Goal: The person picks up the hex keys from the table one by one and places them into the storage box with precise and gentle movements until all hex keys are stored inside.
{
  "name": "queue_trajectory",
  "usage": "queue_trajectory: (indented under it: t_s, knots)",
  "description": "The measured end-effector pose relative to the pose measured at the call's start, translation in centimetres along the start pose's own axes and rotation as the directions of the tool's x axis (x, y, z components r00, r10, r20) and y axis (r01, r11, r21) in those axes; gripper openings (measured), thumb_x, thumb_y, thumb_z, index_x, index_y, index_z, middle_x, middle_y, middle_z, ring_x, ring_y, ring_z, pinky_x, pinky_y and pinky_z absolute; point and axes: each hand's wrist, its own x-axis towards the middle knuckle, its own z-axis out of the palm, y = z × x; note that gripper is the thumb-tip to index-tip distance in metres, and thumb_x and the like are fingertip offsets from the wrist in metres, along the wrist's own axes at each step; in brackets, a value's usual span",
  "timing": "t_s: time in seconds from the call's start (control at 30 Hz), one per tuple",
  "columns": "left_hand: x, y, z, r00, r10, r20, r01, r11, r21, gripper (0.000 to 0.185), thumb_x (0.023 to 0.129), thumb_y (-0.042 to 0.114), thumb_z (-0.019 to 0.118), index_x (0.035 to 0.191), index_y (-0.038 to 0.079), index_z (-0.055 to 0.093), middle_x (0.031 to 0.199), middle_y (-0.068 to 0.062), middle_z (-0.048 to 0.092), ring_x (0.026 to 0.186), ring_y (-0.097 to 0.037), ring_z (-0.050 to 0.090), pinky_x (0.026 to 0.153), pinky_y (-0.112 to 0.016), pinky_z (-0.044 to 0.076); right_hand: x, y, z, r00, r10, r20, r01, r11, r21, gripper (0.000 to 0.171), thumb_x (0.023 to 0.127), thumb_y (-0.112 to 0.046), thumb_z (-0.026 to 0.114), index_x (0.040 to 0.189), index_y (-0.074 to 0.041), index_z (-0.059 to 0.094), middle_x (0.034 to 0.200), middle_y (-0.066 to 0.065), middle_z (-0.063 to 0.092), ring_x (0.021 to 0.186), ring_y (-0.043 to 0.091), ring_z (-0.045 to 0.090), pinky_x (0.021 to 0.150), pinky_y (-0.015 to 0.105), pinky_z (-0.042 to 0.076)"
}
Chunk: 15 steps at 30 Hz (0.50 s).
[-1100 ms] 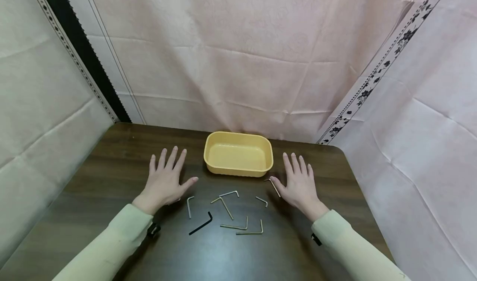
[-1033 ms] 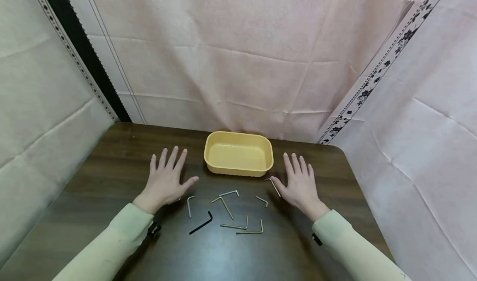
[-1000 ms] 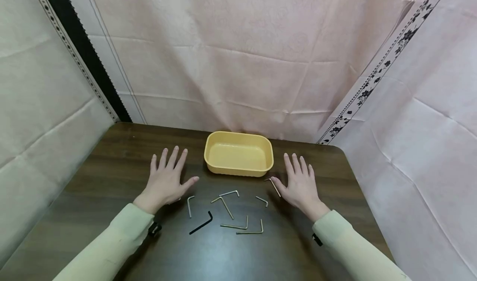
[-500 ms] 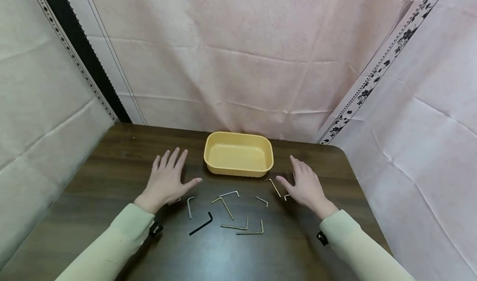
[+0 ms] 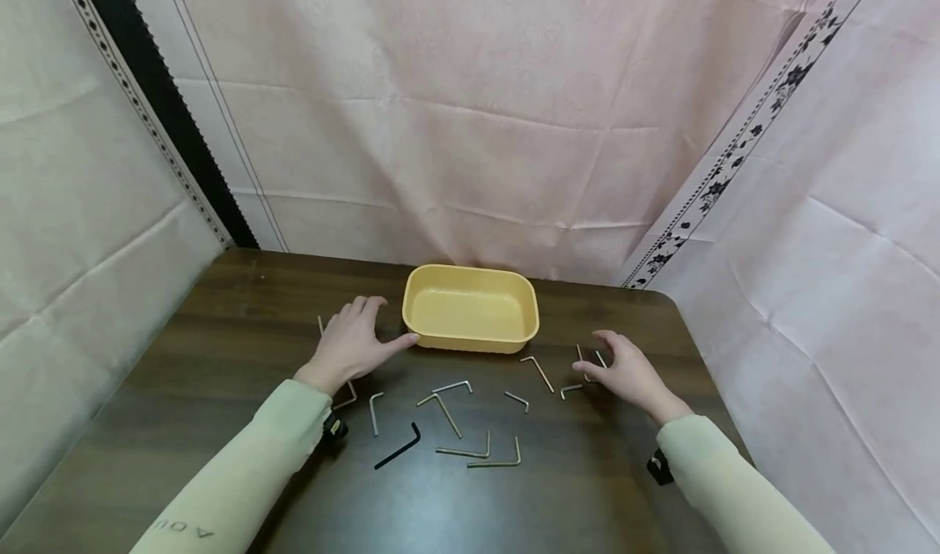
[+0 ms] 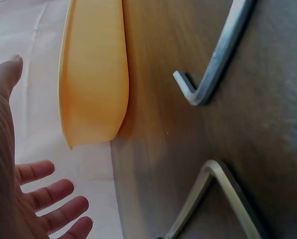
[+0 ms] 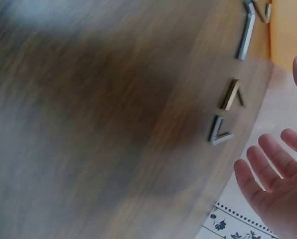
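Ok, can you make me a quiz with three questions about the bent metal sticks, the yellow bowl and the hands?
1. Where is the yellow plastic tub?
A. at the far middle of the dark wooden table
B. on the floor
C. in the person's lap

2. How many black L-shaped hex keys lie on the table?
A. four
B. one
C. none

3. What is inside the tub?
A. a pile of keys
B. water
C. nothing that shows

Answers:
1 A: the tub sits at the table's far edge, close to the pink cloth backdrop.
2 B: only one key is black; the other silver L-shaped hex keys are pale metal.
3 C: its yellow floor shows bare, and the left hand and right hand hold nothing.
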Motion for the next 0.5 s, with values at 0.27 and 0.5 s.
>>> queue_trajectory:
  t_s: [0.27, 0.5]
  knots:
    - [0.9, -0.3, 0.6, 1.0, -0.021, 0.011, 0.021, 0.999, -0.026, 0.103, 0.071, 0.086, 0.049, 0.136, 0.007, 0.047, 0.131, -0.015, 0.049, 0.118, -0.036, 0.047, 0.096, -0.057, 0.036, 0.4, 1.2, -0.2, 1.0, 0.013, 0.005, -0.013, 1.0, 0.02, 0.072, 0.084, -0.042, 0.074, 0.138, -0.003, 0.047, 0.123, 0.017, 0.059, 0.111, 0.034, 0.055, 0.09, 0.052, 0.043]
    - [1.8, -0.6, 1.2, 1.0, -0.005, 0.002, 0.005, 1.0, -0.028, 0.101, 0.071, 0.086, 0.048, 0.133, 0.006, 0.049, 0.126, -0.014, 0.051, 0.114, -0.034, 0.049, 0.095, -0.053, 0.039, 0.6, 2.7, -0.6, 0.997, 0.071, 0.028, -0.072, 0.997, 0.018, 0.066, 0.088, -0.044, 0.069, 0.132, 0.001, 0.048, 0.117, 0.019, 0.06, 0.106, 0.034, 0.056, 0.085, 0.051, 0.045]
